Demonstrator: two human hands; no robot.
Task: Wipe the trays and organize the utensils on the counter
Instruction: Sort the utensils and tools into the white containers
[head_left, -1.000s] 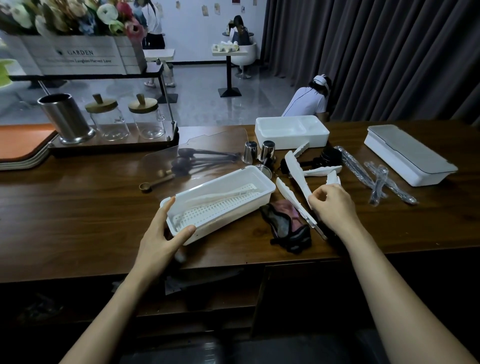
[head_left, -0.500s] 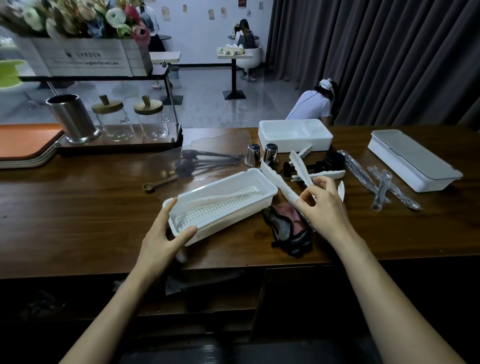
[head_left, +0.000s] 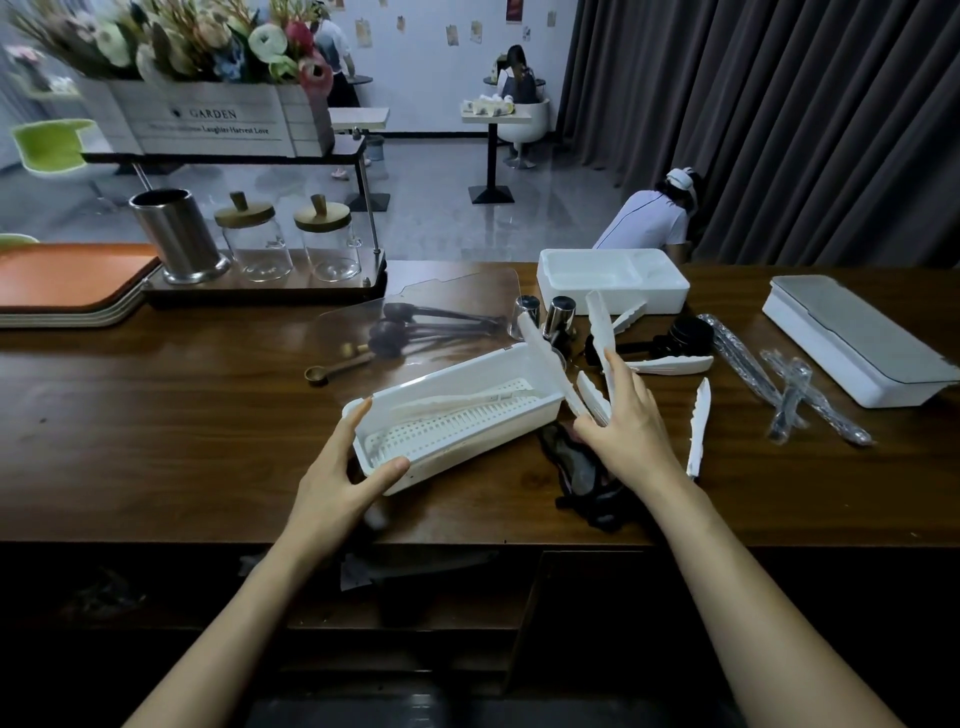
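Head view: the left hand (head_left: 332, 483) grips the near left corner of the tray (head_left: 467, 447), with the thumb pressed on the front wall and the fingers curled over the end rim. The tray sits at an angle on the counter (head_left: 156, 426), near its front edge. Inside it, spare tongs (head_left: 452, 402) lie on a perforated insert.

The right hand (head_left: 631, 434) pinches white tongs (head_left: 600, 332) between thumb and fingers near their joined end. Their 2 arms spread in a V that points away from the person. 1 arm crosses above the right end of the tray.

A dark cloth (head_left: 582, 467) lies bunched under the right wrist, just beside the tray. Loose tongs (head_left: 698, 415) lie to the right of the hand.

Behind the tray, a clear lid (head_left: 426, 312) covers dark spoons (head_left: 441, 317). A gold spoon (head_left: 332, 369) lies at its near edge. 2 steel cups (head_left: 561, 314) stand beside black measuring cups (head_left: 685, 335).

An open white box (head_left: 613, 283) sits at the back. A box with a grey lid (head_left: 857, 338) sits far right, with wrapped utensils (head_left: 789, 384) between it and the loose tongs.

Far left are orange trays (head_left: 67, 280), a steel canister (head_left: 176, 234) and 2 glass jars (head_left: 254, 239).
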